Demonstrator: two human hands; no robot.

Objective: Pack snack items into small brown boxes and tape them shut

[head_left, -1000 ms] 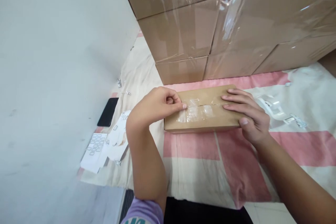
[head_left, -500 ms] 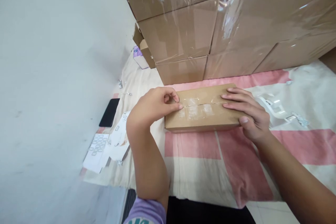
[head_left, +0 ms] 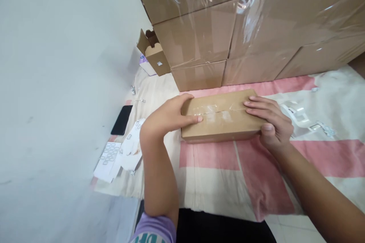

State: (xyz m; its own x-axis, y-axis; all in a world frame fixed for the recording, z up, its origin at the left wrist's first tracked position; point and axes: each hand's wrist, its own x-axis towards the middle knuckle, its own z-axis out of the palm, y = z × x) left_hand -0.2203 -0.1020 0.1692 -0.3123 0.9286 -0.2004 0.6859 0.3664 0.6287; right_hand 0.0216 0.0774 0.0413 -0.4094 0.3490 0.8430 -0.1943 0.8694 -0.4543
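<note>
A small brown cardboard box (head_left: 222,125) lies flat on a pink and cream cloth (head_left: 216,178), its top seam covered with clear tape (head_left: 216,114). My left hand (head_left: 168,115) grips the box's left end, thumb on the front edge, fingers wrapped over the far corner. My right hand (head_left: 270,121) holds the right end, fingers laid across the top and thumb pressed against the front side.
A tall stack of film-wrapped cartons (head_left: 256,26) rises just behind the box. An open small carton (head_left: 152,51) stands at its left corner. A black phone (head_left: 122,120) and white sticker sheets (head_left: 114,157) lie left, by the pale wall (head_left: 57,64). Clear plastic scraps (head_left: 302,117) lie right.
My left hand stopped pinching at the tape on the seam and now wraps round the box's left end. The view shifted slightly, revealing the open small carton.
</note>
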